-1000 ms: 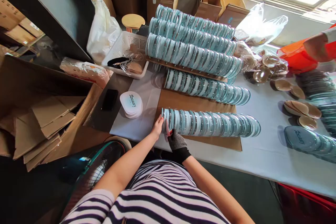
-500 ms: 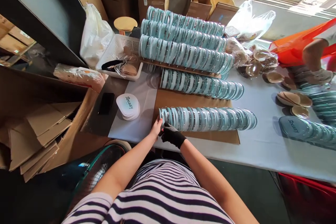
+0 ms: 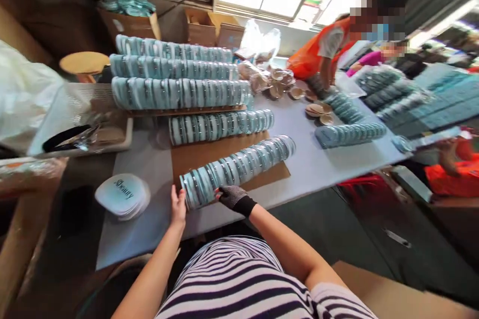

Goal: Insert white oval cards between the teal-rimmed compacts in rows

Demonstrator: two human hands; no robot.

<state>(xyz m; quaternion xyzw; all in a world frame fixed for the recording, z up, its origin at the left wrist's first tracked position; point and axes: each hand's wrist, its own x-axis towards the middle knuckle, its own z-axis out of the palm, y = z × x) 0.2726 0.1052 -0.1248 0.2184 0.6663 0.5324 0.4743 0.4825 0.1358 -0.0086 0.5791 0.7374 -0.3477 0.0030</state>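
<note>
My left hand [image 3: 178,203] is bare, its fingers stretched upward against the near left end of the front row of clear-wrapped, pale blue-green rounded discs [image 3: 235,167]. What the discs are, I cannot make out. My right hand [image 3: 234,198], in a dark glove with bare fingertips, lies along the near side of this row, touching it with loosely extended fingers. The row rests on its side, over a brown cardboard sheet [image 3: 279,172]. Left of my hands sits a stack of white rounded cards [image 3: 121,194] with "beauty" lettering on top.
Several similar rows [image 3: 179,93] stand behind. A white basket [image 3: 129,134] holds wrapped pieces at left. Tan oval pieces [image 3: 318,109] and another disc row [image 3: 352,134] lie right on the white-covered table [image 3: 299,174]. A co-worker in orange [image 3: 314,50] leans over the far side.
My view has swung right, bringing co-workers into sight. My hands have moved apart: the left stays at the row's end, the right has slid along its side. The front row now looks more slanted.
</note>
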